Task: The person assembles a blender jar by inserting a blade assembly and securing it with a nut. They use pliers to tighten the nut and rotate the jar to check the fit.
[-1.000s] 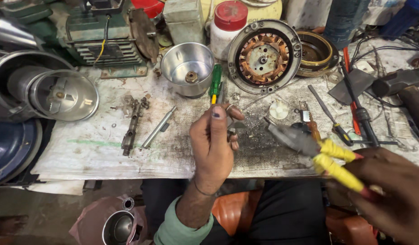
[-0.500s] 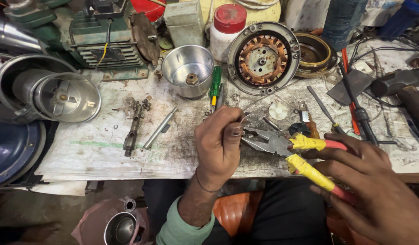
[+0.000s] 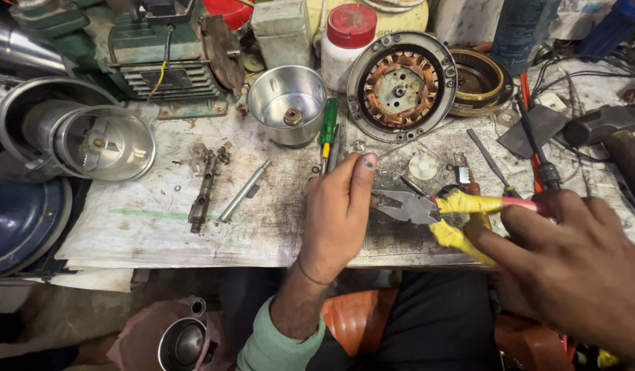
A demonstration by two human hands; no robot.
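Yellow-handled pliers [image 3: 427,209] meet the left hand [image 3: 338,213] — gripped piece hidden.

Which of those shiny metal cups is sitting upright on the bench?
The small steel cup beside the green-handled screwdriver stands upright, mouth up. The big jar at the left edge lies on its side; another cup sits below the bench.

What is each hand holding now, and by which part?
The right hand holds pliers by their yellow-wrapped handles. The left hand is at the pliers' nose; whether it holds anything cannot be told.
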